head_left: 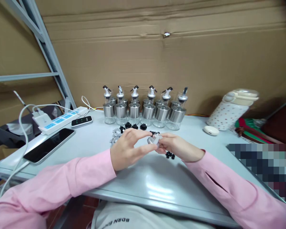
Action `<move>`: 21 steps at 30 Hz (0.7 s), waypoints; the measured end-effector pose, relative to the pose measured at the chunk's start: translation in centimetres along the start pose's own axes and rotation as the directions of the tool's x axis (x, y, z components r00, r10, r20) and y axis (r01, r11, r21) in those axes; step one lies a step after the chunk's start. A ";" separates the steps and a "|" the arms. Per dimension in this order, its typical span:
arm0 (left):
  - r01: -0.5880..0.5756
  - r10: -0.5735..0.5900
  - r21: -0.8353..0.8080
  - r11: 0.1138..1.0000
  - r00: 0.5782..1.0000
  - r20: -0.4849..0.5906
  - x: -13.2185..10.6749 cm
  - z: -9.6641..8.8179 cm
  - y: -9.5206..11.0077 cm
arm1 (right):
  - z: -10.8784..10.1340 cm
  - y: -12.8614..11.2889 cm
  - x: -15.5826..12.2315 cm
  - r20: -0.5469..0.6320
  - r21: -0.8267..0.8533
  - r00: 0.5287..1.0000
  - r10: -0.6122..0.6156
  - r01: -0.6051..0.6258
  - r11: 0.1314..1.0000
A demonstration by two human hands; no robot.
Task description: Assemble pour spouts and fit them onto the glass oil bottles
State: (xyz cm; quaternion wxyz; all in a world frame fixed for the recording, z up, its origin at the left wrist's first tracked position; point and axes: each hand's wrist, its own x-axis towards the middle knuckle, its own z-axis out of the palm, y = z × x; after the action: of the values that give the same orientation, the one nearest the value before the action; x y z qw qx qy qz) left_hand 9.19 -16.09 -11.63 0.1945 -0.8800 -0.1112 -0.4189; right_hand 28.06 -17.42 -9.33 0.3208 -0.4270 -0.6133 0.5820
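Observation:
Both my hands meet over the middle of the grey table (154,181), pinching one small silver spout part (153,140) between them. My left hand (126,149) grips it from the left with thumb and forefinger. My right hand (178,147) grips its right end, fingers closed. Both sleeves are pink. Loose black stoppers (134,126) and small clear and silver pieces (116,133) lie just behind my hands. A few more black stoppers (170,155) sit under my right hand. Several glass dispenser bottles (143,109) with steel collars and pour spouts stand in a row at the back.
A black phone (49,144) on a white cable lies at the left. A white power strip (59,120) and a small black device (81,121) sit behind it. A dotted white flask (231,109) and a white oval case (211,130) are at the right. Cardboard lines the back.

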 end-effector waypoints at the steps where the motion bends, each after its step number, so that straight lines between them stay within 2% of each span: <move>1: 0.008 -0.008 -0.010 1.000 0.999 0.037 0.0 0.0 0.0 | 0.2 0.0 0.0 0.019 0.033 1.000 0.014 -0.014 0.999; 3: -0.007 0.009 -0.036 0.999 0.997 0.074 0.1 0.0 0.1 | 0.5 0.1 -0.1 0.062 0.041 0.997 0.036 -0.038 0.998; 7: -0.003 0.007 -0.069 0.998 0.998 0.063 0.1 0.3 0.3 | 0.7 -0.1 -0.1 0.099 -0.047 0.993 0.064 -0.059 0.997; 10: 0.027 -0.018 -0.103 0.994 0.996 0.087 -0.1 0.4 0.3 | 0.0 -0.5 -0.3 0.076 -0.270 0.997 -0.004 0.024 0.963; 12: 0.046 -0.026 -0.134 0.990 0.989 0.144 -0.4 0.6 0.2 | -1.1 -0.7 -0.5 0.005 -0.545 0.994 -0.112 0.096 0.833; 14: 0.054 -0.019 -0.154 0.987 0.975 0.223 -0.6 0.8 0.2 | -2.6 -0.6 -0.6 -0.069 -0.790 0.972 -0.225 0.085 0.607; 16: 0.080 -0.027 -0.177 0.981 0.958 0.284 -0.8 1.1 0.1 | -4.0 -0.2 -0.6 -0.062 -0.898 0.968 -0.244 0.053 0.436; 18: 0.117 -0.044 -0.210 0.971 0.946 0.320 -1.0 1.3 0.2 | -5.1 0.2 -0.6 -0.006 -0.914 0.985 -0.170 0.063 0.400; 21: 0.149 -0.062 -0.240 0.959 0.940 0.335 -1.0 1.3 0.3 | -5.8 0.6 -0.6 0.031 -0.903 0.998 -0.047 0.048 0.428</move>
State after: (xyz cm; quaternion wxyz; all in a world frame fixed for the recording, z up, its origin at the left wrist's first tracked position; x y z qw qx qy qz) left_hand 9.55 -15.80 -13.19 0.0327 -0.9474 -0.1329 -0.2893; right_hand 33.55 -15.39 -9.22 0.0589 -0.5147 -0.8411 0.1554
